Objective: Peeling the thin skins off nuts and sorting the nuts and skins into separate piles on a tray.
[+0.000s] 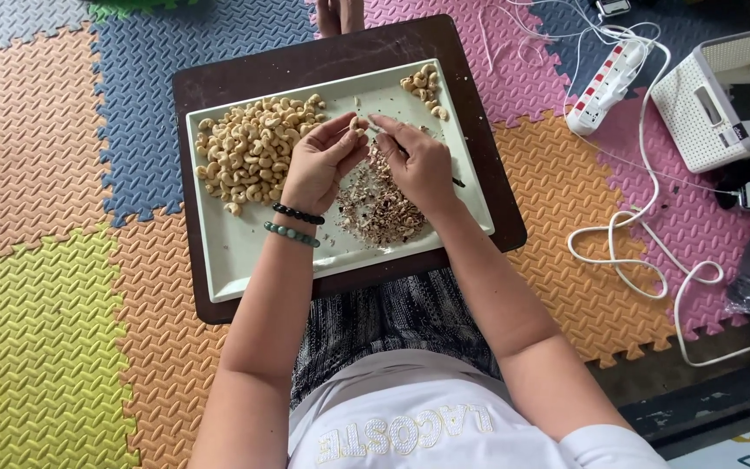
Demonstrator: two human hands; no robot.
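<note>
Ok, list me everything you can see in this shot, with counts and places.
cashew: one, pale, pinched in left hand over tray
small tool: one, thin, dark, in right hand
big cashew pile: one, tan, tray's left part
small cashew pile: one, tray's far right corner
husk scraps: one heap, brown, tray middle
tray: one, white, on board
board: one, dark brown, on lap
power strip: one, white, right on mat
foam mats: several, coloured, floor
left hand: two bead bracelets
right hand: over scraps
</note>
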